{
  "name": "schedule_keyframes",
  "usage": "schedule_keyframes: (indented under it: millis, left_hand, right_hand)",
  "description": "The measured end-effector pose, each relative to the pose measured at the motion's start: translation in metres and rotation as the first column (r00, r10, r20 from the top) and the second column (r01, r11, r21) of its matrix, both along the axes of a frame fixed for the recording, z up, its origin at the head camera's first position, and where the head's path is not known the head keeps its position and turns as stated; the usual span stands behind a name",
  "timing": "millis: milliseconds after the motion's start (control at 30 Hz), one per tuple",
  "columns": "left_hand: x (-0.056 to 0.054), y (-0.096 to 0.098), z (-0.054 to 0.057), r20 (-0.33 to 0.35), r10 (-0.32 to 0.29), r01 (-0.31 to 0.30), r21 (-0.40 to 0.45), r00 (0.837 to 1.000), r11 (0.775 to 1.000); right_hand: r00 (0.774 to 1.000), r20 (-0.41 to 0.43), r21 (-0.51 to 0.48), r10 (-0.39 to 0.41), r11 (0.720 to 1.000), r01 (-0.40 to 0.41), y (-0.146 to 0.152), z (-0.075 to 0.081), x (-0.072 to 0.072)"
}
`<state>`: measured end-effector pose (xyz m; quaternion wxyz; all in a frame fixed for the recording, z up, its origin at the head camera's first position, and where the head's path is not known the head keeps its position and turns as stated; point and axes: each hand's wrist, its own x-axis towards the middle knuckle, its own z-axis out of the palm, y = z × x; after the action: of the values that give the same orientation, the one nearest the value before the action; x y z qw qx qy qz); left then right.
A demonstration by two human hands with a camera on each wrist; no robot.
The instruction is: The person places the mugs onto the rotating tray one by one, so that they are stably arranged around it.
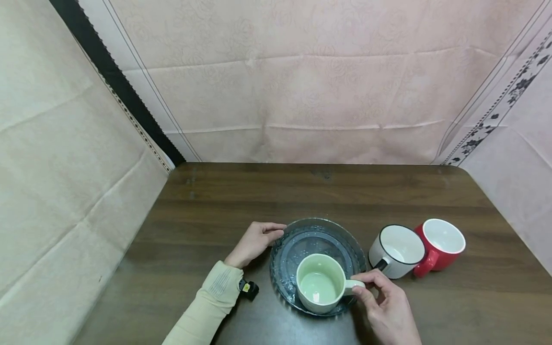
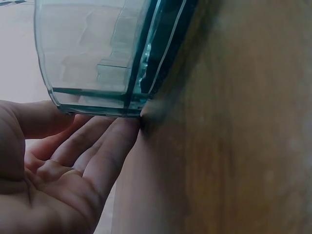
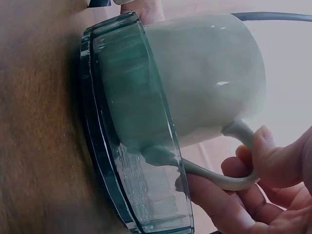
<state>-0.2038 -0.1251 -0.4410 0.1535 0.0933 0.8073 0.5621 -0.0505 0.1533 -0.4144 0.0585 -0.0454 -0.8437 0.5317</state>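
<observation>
A pale green mug (image 1: 320, 282) stands upright inside a round, clear bluish glass dish (image 1: 284, 268) on the table. My right hand (image 1: 385, 304) pinches the mug's handle between thumb and fingers, over the dish's near right side. In the right wrist view the handle (image 3: 234, 183) loops between the thumb and curled fingers, and the mug's lower part shows through the dish wall (image 3: 156, 209). My left hand (image 1: 258, 242) touches the dish's upper left rim with nearly straight fingers. The left wrist view has those fingertips (image 2: 124, 131) against the dish's outer side, low near the tabletop.
Right of the dish stands a white mug (image 1: 398, 251) with a black rim and black handle. A red mug (image 1: 442, 244), white inside, sits just beyond it, close against it. The brown wooden table (image 1: 207, 206) is bordered by pale cloth (image 1: 302, 105) at the back and sides.
</observation>
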Motion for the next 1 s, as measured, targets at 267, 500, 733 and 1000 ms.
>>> schedule_keyframes:
  millis: [267,500,733,1000]
  left_hand:
    - [-0.0004,0.0005,0.0,0.008,0.006,-0.006,0.0,1.0,1.0]
    - [-0.0017,0.0013,-0.001,0.003,0.006,-0.006,0.019,1.0,1.0]
    - [-0.0007,0.0009,0.0001,0.011,0.011,-0.012,0.014,1.0,1.0]
    - [0.0,0.0014,0.0004,0.01,0.011,-0.011,0.014,1.0,1.0]
  right_hand:
    - [0.999,0.04,-0.005,0.011,1.0,-0.011,0.0001,0.001,-0.0014]
    - [0.999,0.011,-0.028,0.032,0.999,-0.031,0.0011,-0.0003,-0.0002]
    - [0.999,0.01,-0.059,0.045,0.997,-0.044,0.002,-0.0005,0.0003]
    - [0.996,-0.016,-0.109,0.083,0.99,-0.084,0.0022,-0.0028,0.0012]
